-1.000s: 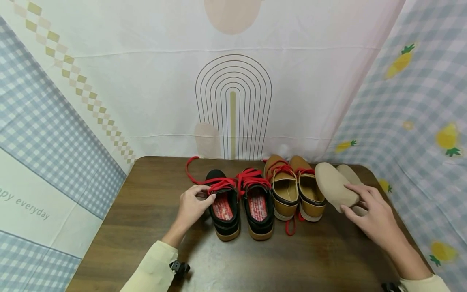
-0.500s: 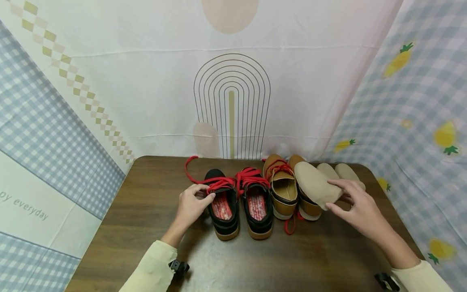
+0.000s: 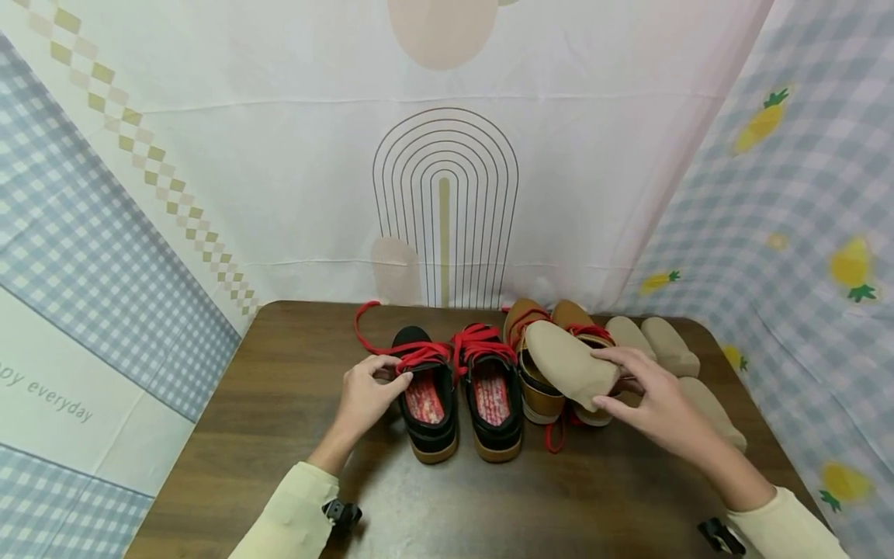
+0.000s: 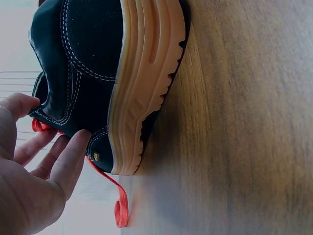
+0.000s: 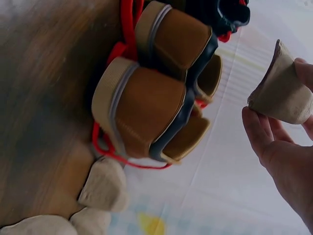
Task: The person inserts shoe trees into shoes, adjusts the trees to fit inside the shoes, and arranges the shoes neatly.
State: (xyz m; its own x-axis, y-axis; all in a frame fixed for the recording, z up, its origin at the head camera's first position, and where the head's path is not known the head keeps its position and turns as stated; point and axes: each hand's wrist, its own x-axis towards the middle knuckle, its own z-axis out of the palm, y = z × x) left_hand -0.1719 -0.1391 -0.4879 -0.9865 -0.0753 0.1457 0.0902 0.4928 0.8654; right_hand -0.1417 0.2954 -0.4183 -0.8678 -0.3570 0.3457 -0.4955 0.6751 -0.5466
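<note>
My left hand (image 3: 371, 392) is at the side of the left black shoe (image 3: 431, 439), thumb at the collar edge and fingers near its red laces (image 3: 424, 352). In the left wrist view, the thumb touches the black shoe (image 4: 90, 44) while the other fingers extend along its side. My right hand (image 3: 649, 400) pinches the rear end of a beige shoe insert (image 3: 569, 361), rounded and toe-shaped, holding it raised over the brown shoes (image 3: 543, 404). In the right wrist view the held insert (image 5: 283, 90) hangs apart from them between thumb and fingers.
The second black shoe (image 3: 499, 442) stands between the first one and the brown pair. Three more beige inserts lie at the right: two at the back (image 3: 670, 347) and one nearer (image 3: 712, 411). A patterned cloth (image 3: 293, 178) rises behind the wooden table (image 3: 489, 505).
My right hand has carried the beige insert leftward, from above the other inserts to over the brown shoes. The left hand has stayed at the black shoe.
</note>
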